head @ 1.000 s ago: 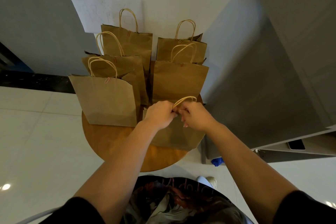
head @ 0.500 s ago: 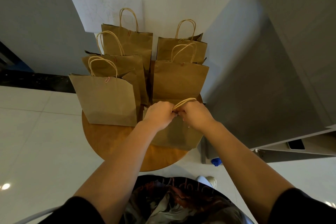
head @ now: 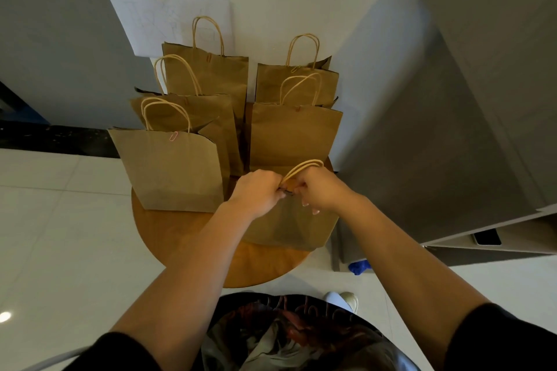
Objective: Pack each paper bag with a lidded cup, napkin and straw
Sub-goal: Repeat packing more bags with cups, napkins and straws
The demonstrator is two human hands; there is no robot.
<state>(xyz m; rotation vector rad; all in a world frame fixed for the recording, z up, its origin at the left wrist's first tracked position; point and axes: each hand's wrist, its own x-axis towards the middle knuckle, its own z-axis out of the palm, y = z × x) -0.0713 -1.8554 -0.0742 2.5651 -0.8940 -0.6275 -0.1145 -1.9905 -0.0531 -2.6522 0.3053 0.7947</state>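
Fingers [head: 278, 190] pinch the nearest bag's [head: 289, 226] top; five bags [head: 171, 172] crowd behind.

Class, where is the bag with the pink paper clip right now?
In the head view, the bag with the pink paper clip stands front-left on the round wooden table, left of both hands.

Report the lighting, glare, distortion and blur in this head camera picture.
Head view: dim, warm light, so the paper bags look muddy brown; the two hands at the nearest bag hide what they pinch; a bright glare spot sits on the glossy floor; wide-angle distortion splays the walls and stretches the forearms; the bags are fairly sharp, the bottom edge softer.
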